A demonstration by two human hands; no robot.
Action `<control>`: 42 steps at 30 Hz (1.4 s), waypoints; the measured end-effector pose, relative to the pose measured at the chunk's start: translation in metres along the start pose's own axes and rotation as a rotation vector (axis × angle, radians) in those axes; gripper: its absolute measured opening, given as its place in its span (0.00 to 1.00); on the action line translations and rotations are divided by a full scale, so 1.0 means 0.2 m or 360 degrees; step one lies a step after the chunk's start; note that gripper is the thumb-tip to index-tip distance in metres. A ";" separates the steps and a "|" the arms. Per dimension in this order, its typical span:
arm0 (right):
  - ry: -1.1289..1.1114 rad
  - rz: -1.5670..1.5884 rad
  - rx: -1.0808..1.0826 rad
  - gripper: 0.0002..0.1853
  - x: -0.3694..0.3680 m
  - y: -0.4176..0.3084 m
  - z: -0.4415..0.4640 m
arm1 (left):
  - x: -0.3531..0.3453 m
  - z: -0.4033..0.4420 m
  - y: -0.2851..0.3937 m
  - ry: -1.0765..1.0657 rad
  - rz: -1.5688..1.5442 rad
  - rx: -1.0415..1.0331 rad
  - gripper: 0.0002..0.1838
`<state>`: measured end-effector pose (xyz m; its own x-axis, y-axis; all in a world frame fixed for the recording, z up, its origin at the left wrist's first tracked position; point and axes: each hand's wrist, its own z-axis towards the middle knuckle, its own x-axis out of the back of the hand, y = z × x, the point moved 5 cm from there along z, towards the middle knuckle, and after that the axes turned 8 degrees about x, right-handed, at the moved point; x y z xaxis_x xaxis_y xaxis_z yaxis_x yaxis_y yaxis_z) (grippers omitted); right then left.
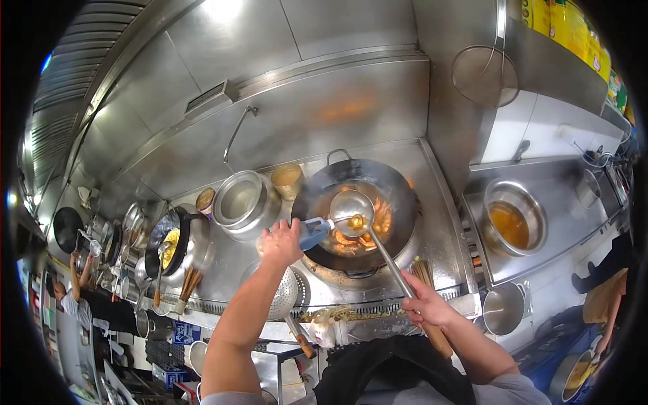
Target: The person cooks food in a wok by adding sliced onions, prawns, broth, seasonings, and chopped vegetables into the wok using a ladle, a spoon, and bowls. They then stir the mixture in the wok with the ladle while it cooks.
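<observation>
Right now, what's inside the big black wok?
In the wok there are curled orange pieces that look like shrimp, in brownish liquid. The ladle's bowl covers the middle, so what's beneath it can't be seen, nor can the wok's bottom.

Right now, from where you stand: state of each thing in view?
Left hand: closed on bottle.
Bottle: tilted, nozzle at ladle.
Right hand: closed on ladle's handle.
Ladle: over wok, amber liquid inside.
Wok: uncovered, shrimp in liquid.
Perforated skimmer: resting at stove's edge.
Mesh strainer: hanging.
Steel bowl: uncovered, orange-brown liquid inside.
Far-left food: yellow, in a dark pan.
</observation>
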<state>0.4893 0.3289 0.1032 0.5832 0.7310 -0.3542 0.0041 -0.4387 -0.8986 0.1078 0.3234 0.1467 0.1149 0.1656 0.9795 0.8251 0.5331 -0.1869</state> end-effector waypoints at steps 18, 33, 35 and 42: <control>-0.0060 0.0399 -0.0168 0.42 0.10 -0.05 0.11 | -0.12 -0.24 -0.20 0.0103 -0.0140 0.0288 0.33; -0.0079 0.0701 -0.0170 0.37 0.03 -0.01 0.22 | -0.43 -0.91 -0.74 0.0463 -0.2592 0.0536 0.47; -0.0067 0.0731 -0.0137 0.35 0.02 -0.01 0.23 | -0.48 -1.02 -0.81 0.0534 -0.2689 0.0579 0.47; -0.0073 0.0525 -0.0166 0.38 0.00 -0.05 0.25 | -0.79 -1.53 -0.96 0.0585 -0.2484 0.1121 0.51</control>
<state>0.4483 0.3599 0.0989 0.5296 0.5629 -0.6346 -0.0941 -0.7045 -0.7034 0.0997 -0.0592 0.0512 -0.2920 -0.9345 0.2036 -0.0900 0.2388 0.9669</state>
